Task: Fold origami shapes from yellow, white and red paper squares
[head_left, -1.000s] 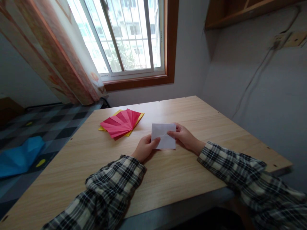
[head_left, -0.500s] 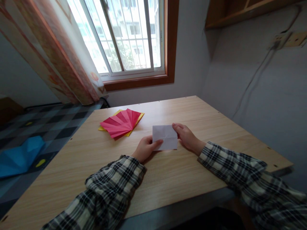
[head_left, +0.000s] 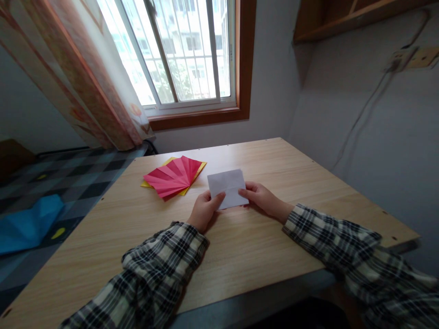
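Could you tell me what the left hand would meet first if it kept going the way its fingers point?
Probably the white folded paper that the left hand already pinches; depth is unclear beyond it.

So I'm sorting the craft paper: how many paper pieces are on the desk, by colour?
White folded paper, held by left hand and right hand: 1
Red pleated paper fan: 1
Yellow paper sheet under the fan: 1
Total: 3

White paper (head_left: 227, 188), red fan (head_left: 173, 177) on yellow sheet (head_left: 201, 165), black-and-white plaid sleeves (head_left: 164, 260)
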`<state>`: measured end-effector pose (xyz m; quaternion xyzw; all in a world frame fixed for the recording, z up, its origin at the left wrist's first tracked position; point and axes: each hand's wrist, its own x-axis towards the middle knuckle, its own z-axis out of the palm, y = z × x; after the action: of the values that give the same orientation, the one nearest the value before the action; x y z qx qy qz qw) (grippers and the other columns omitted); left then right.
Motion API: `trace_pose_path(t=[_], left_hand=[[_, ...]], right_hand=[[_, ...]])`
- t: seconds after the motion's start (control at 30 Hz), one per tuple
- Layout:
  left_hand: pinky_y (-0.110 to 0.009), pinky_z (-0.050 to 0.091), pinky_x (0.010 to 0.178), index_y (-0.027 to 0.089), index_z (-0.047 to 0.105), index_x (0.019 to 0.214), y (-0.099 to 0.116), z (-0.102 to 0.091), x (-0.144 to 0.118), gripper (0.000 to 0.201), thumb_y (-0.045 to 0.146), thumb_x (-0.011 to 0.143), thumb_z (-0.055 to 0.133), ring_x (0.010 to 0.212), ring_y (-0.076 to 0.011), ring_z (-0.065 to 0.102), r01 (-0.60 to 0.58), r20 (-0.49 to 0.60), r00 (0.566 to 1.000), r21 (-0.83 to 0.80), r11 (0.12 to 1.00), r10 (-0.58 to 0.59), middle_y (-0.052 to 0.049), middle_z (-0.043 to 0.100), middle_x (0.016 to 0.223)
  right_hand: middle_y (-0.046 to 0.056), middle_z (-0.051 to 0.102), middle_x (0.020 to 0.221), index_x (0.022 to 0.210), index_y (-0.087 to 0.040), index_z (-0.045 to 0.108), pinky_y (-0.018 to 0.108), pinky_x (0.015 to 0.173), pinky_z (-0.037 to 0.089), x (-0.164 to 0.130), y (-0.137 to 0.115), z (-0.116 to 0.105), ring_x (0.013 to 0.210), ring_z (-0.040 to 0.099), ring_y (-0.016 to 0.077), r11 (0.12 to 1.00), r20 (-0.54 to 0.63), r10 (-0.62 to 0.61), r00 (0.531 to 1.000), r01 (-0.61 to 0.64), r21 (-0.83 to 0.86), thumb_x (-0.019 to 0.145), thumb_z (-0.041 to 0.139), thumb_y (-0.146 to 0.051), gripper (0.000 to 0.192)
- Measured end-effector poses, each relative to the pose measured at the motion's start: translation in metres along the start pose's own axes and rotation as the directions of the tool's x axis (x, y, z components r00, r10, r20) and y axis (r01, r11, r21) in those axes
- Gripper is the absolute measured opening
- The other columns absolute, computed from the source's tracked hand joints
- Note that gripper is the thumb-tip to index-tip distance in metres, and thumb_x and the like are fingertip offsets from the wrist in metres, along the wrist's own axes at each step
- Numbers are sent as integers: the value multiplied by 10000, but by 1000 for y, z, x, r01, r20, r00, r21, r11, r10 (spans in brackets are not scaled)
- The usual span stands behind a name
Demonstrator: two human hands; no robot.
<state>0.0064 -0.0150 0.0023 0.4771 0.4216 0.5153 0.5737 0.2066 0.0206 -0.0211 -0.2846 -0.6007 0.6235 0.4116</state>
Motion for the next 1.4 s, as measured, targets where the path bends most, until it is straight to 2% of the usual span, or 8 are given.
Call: trace_pose_path(t=[0.17, 0.27, 0.4, 0.53, 0.67, 0.8, 0.9, 1.4], left_hand=[[-359, 516, 847, 100, 728, 982, -2, 0, 1, 432, 392, 685, 843, 867, -234, 678, 9, 7, 1000, -20, 1000, -9, -101, 767, 921], [-318, 519, 755, 107, 723, 983, -3, 1, 0, 425, 403, 700, 836, 795, -206, 669, 40, 38, 999, -32, 999, -39, -95, 758, 893], [-266, 459, 554, 101, 698, 798, 1, 3, -2, 459, 559, 786, 722, 588, -156, 597, 73, 55, 996, -2, 997, -73, -78, 693, 685], [-266, 427, 506, 104, 665, 670, 2, 3, -1, 543, 621, 829, 626, 531, -155, 564, 51, 43, 998, 35, 998, -53, -85, 649, 590], [-260, 436, 518, 107, 666, 649, -1, 1, 1, 520, 596, 826, 650, 531, -146, 560, 39, 58, 997, 64, 997, -43, -79, 655, 589], [-271, 495, 594, 100, 714, 865, -3, 1, 1, 402, 479, 745, 780, 631, -165, 630, 56, 84, 995, -87, 995, -49, -78, 728, 760], [-305, 539, 708, 100, 716, 983, -4, 1, 2, 418, 426, 736, 802, 754, -199, 684, 73, 82, 995, -168, 983, -59, -103, 756, 905], [-319, 534, 733, 122, 717, 914, -6, -4, 3, 455, 527, 722, 794, 786, -204, 677, 7, -34, 999, -60, 998, -9, -81, 741, 861]], right_hand=[[64, 696, 883, 942, -145, 701, 262, 621, 543, -1, 1, 2, 741, 619, 151, 999, -9, 46, 999, -45, 11, 832, 712, -502, 374], [53, 683, 817, 931, -142, 685, 259, 581, 539, 1, 3, 1, 671, 607, 140, 999, -46, 38, 998, -37, 20, 830, 703, -536, 407], [30, 660, 706, 913, -148, 647, 237, 506, 503, 3, 5, -2, 548, 581, 117, 1000, -78, 17, 997, -18, -7, 846, 662, -592, 448], [-17, 586, 560, 823, -175, 597, 223, 438, 446, 2, 4, -1, 458, 524, 106, 996, -60, 7, 998, -12, -91, 866, 612, -625, 453], [-36, 548, 525, 795, -187, 564, 222, 411, 410, 1, 5, -2, 427, 483, 102, 994, -75, -12, 997, 4, -108, 889, 565, -638, 461], [-38, 540, 516, 809, -185, 565, 216, 416, 392, 1, 9, -5, 432, 485, 104, 987, -88, -27, 996, 13, -163, 924, 525, -619, 451], [-39, 538, 528, 843, -182, 583, 218, 423, 396, 1, 11, -7, 442, 487, 106, 985, -60, -19, 998, 8, -175, 932, 528, -601, 432], [-9, 579, 661, 910, -167, 657, 227, 482, 430, 1, 3, -7, 521, 500, 102, 995, 1, 0, 1000, 0, -100, 873, 653, -535, 369]])
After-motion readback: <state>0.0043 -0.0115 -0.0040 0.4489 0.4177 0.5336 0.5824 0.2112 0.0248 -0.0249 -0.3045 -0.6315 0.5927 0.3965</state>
